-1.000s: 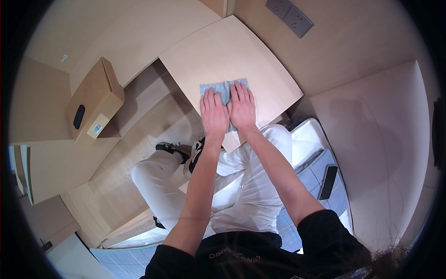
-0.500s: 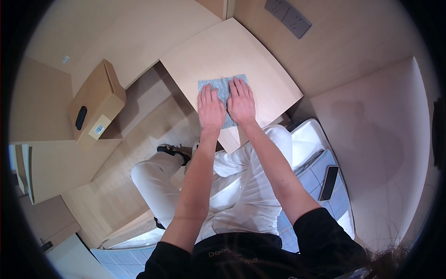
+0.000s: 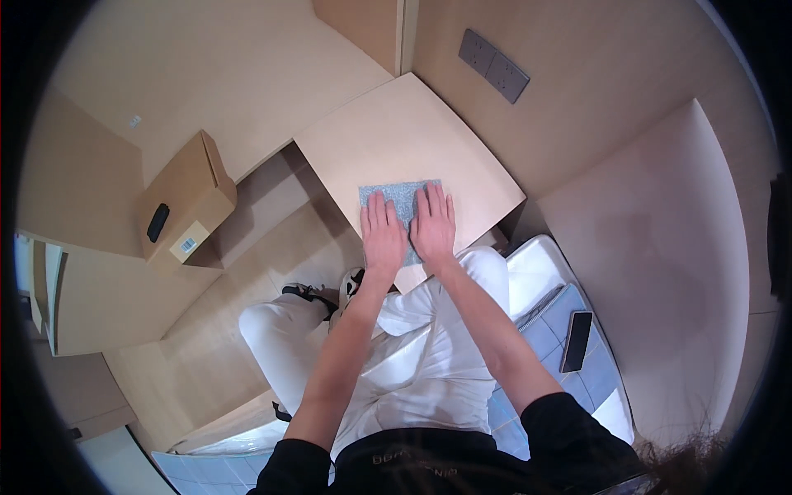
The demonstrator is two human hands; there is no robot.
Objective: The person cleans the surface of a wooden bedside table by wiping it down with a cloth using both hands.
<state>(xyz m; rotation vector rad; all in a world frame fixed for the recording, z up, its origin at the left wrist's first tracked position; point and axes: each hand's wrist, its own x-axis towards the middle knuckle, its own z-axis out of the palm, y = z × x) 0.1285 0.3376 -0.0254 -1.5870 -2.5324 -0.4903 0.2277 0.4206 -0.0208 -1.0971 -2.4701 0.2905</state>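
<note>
A grey-blue speckled cloth (image 3: 399, 193) lies spread on the pale wooden tabletop (image 3: 404, 132), close to its near corner. Flat on the cloth's left part rests my left hand (image 3: 384, 239), fingers stretched forward and side by side. My right hand (image 3: 433, 227) presses likewise on the right part, palm down, with fingers extended. A narrow strip of cloth shows between the two hands. Neither hand grips anything; the palms cover much of the cloth.
A cardboard box (image 3: 186, 190) with a black handle stands on a ledge at the left. A phone (image 3: 577, 341) lies on the blue checked bedding (image 3: 544, 334) to my right. Wall sockets (image 3: 493, 65) are beyond the tabletop. My legs are folded below it.
The whole view has shifted, so the tabletop and hands sit lower in the picture. The crease at the cloth's far edge looks smoother. Both hands stay on the cloth.
</note>
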